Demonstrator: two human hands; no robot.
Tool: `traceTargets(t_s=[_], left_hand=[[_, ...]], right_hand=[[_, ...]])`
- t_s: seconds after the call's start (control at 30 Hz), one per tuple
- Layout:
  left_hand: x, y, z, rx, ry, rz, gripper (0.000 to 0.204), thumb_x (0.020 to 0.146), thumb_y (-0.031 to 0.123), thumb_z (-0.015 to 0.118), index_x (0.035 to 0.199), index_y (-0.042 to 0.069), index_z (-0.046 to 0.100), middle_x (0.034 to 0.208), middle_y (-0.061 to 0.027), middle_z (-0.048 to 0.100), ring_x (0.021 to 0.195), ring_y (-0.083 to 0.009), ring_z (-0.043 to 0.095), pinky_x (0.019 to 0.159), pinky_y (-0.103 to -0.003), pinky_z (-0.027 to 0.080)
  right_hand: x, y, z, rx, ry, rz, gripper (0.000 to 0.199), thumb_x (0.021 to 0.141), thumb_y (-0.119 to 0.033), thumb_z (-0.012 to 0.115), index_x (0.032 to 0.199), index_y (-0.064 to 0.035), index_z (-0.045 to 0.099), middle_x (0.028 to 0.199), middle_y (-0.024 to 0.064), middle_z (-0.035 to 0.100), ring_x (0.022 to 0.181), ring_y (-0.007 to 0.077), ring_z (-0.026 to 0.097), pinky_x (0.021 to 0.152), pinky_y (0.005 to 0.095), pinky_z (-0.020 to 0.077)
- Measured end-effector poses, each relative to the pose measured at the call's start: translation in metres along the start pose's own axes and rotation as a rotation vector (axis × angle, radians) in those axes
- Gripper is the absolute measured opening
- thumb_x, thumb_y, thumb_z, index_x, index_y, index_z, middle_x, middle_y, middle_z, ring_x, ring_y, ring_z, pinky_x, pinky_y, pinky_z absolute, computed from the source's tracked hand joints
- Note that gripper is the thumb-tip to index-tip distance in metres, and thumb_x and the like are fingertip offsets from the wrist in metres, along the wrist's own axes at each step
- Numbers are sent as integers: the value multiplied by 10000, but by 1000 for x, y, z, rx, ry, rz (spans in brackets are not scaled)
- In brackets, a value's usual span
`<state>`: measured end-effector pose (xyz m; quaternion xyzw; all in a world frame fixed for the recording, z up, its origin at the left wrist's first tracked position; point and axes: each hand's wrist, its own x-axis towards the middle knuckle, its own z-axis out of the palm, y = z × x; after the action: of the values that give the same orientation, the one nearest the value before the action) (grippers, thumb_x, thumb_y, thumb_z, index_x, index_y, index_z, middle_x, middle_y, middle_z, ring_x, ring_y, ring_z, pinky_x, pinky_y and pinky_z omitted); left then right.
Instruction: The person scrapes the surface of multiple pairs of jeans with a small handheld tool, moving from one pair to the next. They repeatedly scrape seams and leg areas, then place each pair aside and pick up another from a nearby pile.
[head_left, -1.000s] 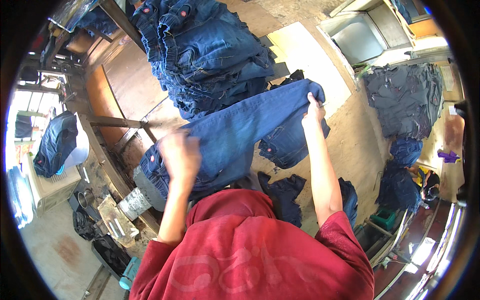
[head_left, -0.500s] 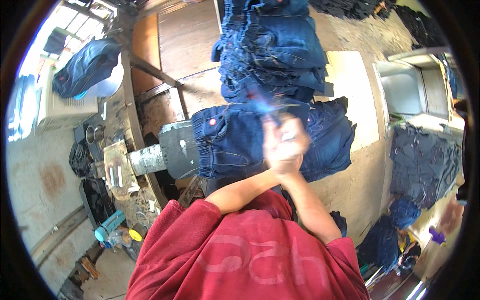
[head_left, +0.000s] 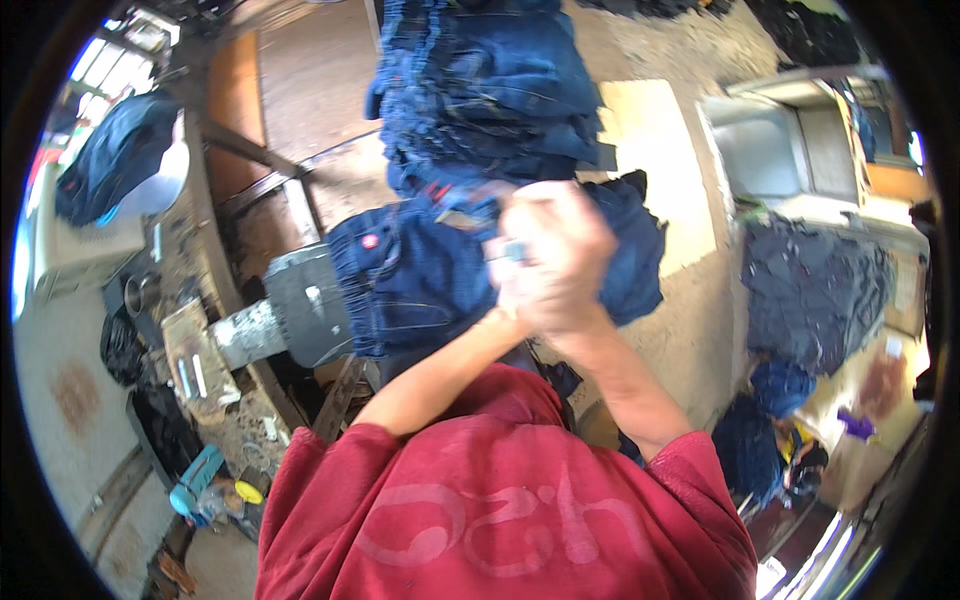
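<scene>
Dark blue denim pants point(head_left: 415, 300) with an elastic waistband and a small round red tag lie over a padded grey board point(head_left: 308, 305). Above them my two hands are pressed together, smeared by motion. My right hand point(head_left: 563, 235) is closed in a fist and covers much of my left hand point(head_left: 515, 295), which also looks closed. A blurred red, blue and tan thing point(head_left: 458, 208) reaches out to the left of the fists; its kind cannot be made out. More denim point(head_left: 632, 245) lies to the right of my hands.
A tall stack of folded denim pants point(head_left: 490, 90) stands just beyond. On the left, a worn bench point(head_left: 225, 250) holds the board's metal arm point(head_left: 243, 333). At the right are an open metal box point(head_left: 755, 150) and a dark grey cloth pile point(head_left: 815, 290). A turquoise bottle point(head_left: 197, 478) lies lower left.
The view has shifted, so the surroundings sit further left. My joined hands have moved up over the denim, and the blurred red and blue thing now points more to the left.
</scene>
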<state>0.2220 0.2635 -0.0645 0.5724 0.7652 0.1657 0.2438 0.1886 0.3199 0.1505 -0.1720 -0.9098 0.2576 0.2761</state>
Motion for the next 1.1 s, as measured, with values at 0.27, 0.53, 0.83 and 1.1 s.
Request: traceTargets(t_s=[0.27,0.53,0.83,1.1], left_hand=[[-100,-128,-125,67,314,-260,755,960,442,788,1607,133,550,1721,-194,426,1606,-410,366,1330,-580,244],[-198,-192,-179,300,144,-480,851,990,505,734,1678,108,427,1759,-206,347,1639,-404,295,1348,-565,203],[32,-154,-111,-30,-15,-212,1053,858,882,661,1367,-38,608,1063,-293,777,936,-484,780,825,-502,627],[71,-194,-109,-55,81,44,763,945,749,685,630,55,688,572,-201,643,536,-370,697,550,-475,549]], right_hand=[[1,97,-134,-173,396,524,476,930,-183,917,739,-77,495,660,-65,444,623,63,393,588,277,368],[-91,112,-103,3,-154,926,442,1192,-451,415,1090,-62,601,822,188,744,852,424,762,744,524,557],[-121,22,40,42,-298,663,324,1055,-189,709,1342,-125,574,850,151,781,755,378,775,660,478,593],[-105,27,118,-146,7,308,244,896,-101,855,1133,-100,794,885,57,810,644,224,729,644,349,574]])
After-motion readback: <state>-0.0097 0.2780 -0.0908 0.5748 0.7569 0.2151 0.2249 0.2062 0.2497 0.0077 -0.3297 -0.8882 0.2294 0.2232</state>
